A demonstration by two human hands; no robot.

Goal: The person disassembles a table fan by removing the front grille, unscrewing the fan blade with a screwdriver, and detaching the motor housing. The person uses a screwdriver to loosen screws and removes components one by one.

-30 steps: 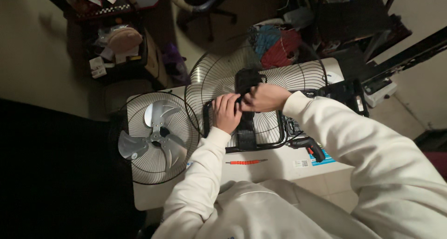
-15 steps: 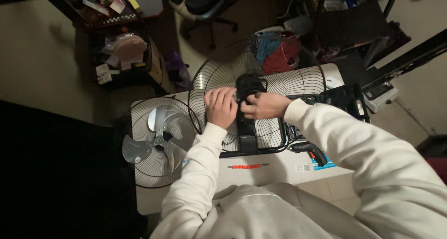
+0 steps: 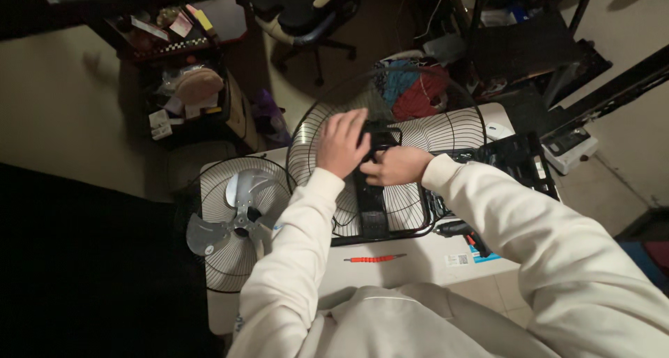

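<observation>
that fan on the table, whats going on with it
A person in a cream sweatshirt has both hands on the black motor housing of a dismantled fan: left hand on top, right hand beside it, over the wire guard. The blade lies in another guard; a red screwdriver lies nearby.

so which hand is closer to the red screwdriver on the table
Right. The right hand sits on the black fan body, up-table from the red screwdriver. The left hand is farther off, raised over the wire guard.
</observation>
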